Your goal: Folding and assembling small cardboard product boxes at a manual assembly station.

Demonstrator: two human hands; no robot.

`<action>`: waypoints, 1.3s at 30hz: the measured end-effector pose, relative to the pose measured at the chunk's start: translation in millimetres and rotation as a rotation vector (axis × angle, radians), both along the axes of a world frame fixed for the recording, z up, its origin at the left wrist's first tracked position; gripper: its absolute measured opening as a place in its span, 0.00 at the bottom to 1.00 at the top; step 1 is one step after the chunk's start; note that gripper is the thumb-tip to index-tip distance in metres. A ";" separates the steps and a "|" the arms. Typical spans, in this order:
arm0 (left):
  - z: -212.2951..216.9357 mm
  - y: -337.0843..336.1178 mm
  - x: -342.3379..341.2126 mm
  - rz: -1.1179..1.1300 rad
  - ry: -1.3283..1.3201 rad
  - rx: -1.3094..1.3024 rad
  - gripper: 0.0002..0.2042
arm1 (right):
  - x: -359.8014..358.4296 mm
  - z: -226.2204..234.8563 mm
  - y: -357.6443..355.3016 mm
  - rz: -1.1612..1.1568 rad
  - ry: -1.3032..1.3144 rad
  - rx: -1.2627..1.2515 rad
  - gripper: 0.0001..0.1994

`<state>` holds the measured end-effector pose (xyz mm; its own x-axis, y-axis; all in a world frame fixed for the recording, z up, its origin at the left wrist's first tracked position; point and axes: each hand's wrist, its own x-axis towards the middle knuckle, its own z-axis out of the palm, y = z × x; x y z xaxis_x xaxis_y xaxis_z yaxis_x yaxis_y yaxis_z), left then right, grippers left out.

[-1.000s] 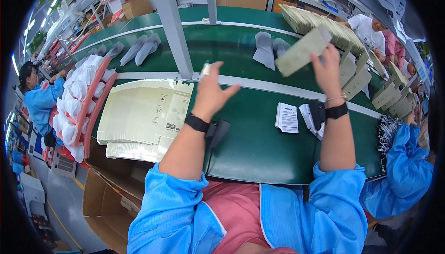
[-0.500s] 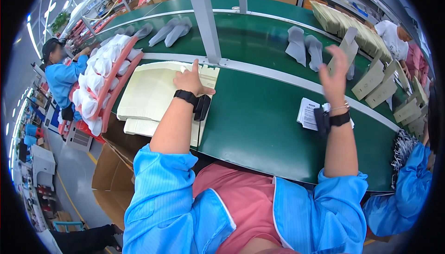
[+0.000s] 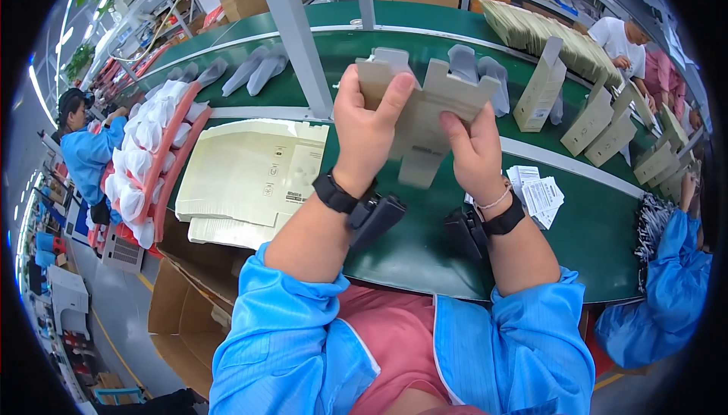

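Above the green belt, a pale beige carton (image 3: 425, 115) hangs between my two hands, partly opened out with its end flaps spread. My left hand (image 3: 368, 123) is closed on its left side, thumb lying over the panel. The right side is gripped by my right hand (image 3: 478, 150), thumb in front; the fingers behind are hidden. To the left lies a stack of flat cartons (image 3: 235, 172) of the same pale card. Near my right wrist, several white printed leaflets (image 3: 540, 197) lie fanned on the green surface.
Red trays (image 3: 173, 146) of white-wrapped items stand at the left, by a co-worker in blue (image 3: 92, 142). Beyond a metal rail with an upright post (image 3: 296, 36) are grey bagged items (image 3: 258, 70) and standing cartons (image 3: 542, 85). A blue sleeve (image 3: 656, 294) is close at right.
My left hand has left the carton stack and moved right with a carton. My right hand has come in from the right and grips it too. The carton has been partly opened out.
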<state>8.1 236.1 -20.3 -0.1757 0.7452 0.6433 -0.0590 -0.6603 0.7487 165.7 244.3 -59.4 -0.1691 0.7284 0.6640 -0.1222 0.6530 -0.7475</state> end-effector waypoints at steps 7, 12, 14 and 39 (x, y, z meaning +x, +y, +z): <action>-30.9 13.2 -3.2 -0.285 0.038 0.175 0.31 | -2.7 2.8 7.8 0.077 0.021 0.202 0.29; -38.3 23.3 1.1 -0.525 0.141 0.432 0.35 | -18.7 -2.4 -8.4 0.141 0.101 0.155 0.33; -41.1 19.9 4.8 -0.491 0.077 0.438 0.33 | -20.1 -4.7 -7.3 0.170 0.150 0.090 0.33; -61.4 9.3 11.1 -0.049 0.223 0.388 0.15 | -29.9 -23.4 3.1 0.177 0.272 0.036 0.19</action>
<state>19.2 245.4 -81.7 0.0280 0.4455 0.8949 0.0376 -0.8951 0.4444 135.8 247.4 -82.8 -0.1041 0.6790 0.7268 -0.4281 0.6290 -0.6489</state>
